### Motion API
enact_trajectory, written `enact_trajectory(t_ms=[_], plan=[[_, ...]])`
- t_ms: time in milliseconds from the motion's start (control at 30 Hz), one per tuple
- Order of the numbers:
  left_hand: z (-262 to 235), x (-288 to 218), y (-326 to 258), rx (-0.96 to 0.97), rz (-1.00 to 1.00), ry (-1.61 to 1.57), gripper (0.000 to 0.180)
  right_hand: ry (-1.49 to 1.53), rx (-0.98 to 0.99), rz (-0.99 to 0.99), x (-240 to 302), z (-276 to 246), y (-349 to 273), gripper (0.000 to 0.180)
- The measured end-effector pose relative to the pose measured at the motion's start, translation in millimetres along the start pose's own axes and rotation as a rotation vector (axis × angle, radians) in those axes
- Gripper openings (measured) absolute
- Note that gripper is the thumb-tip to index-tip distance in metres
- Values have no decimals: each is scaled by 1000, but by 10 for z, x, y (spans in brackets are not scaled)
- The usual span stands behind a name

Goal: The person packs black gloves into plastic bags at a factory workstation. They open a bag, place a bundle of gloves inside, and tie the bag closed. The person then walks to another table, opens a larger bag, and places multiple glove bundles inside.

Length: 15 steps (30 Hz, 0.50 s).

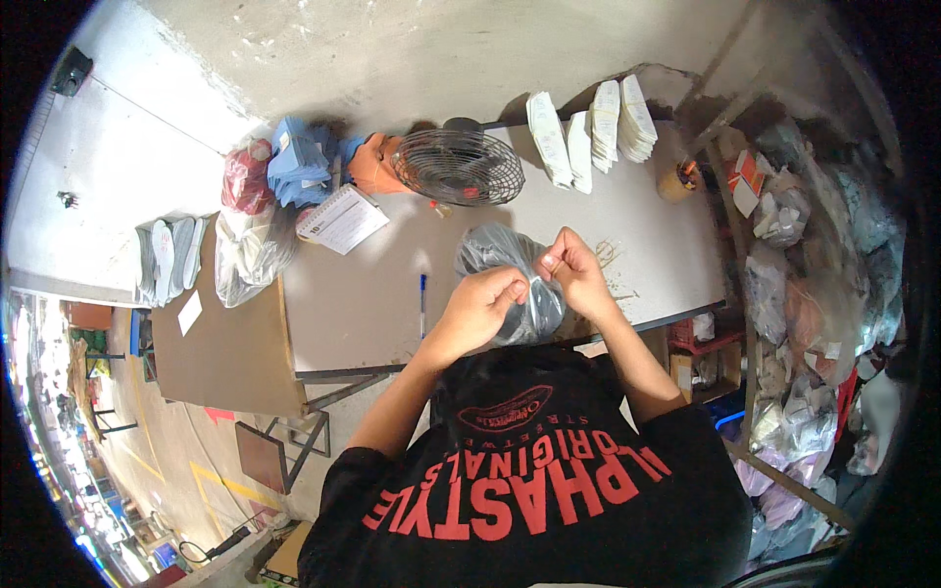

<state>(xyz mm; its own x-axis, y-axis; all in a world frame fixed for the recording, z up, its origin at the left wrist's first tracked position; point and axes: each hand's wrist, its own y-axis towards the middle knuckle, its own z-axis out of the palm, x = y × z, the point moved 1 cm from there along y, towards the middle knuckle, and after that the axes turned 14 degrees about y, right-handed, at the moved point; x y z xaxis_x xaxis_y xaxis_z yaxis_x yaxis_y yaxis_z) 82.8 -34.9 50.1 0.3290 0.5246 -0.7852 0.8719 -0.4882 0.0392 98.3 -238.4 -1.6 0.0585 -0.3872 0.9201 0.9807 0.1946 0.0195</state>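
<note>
A clear plastic bag (488, 245) with dark grey contents lies at the front edge of the grey table, close against my body. Over its gathered top both hands are closed in a pinch. My left hand (482, 309) has thumb and fingers pressed together at the bag's left side. Opposite it, my right hand (578, 277) pinches the gathered plastic from the right, a short gap from the left. Whether a thin band is also between the fingers is too small to tell. Several rubber bands (608, 257) lie scattered just right of my right hand.
A black fan (459, 169) stands behind the bag. White stacked pieces (606, 122) lean at the back right, near a pen cup (676, 182). Leftward are a blue pen (423, 306), a calendar (343, 221) and filled bags (253, 250). Shelves of bagged goods (784, 294) line the right.
</note>
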Motion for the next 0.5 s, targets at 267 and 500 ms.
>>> enact_trajectory(t_ms=[267, 500], plan=[[-71, 7, -51, 32, -15, 207, 10, 22, -26, 88, -79, -258, -26, 17], [-75, 133, -96, 3, -8, 143, 14, -93, -28, 88, -20, -206, -69, 18]])
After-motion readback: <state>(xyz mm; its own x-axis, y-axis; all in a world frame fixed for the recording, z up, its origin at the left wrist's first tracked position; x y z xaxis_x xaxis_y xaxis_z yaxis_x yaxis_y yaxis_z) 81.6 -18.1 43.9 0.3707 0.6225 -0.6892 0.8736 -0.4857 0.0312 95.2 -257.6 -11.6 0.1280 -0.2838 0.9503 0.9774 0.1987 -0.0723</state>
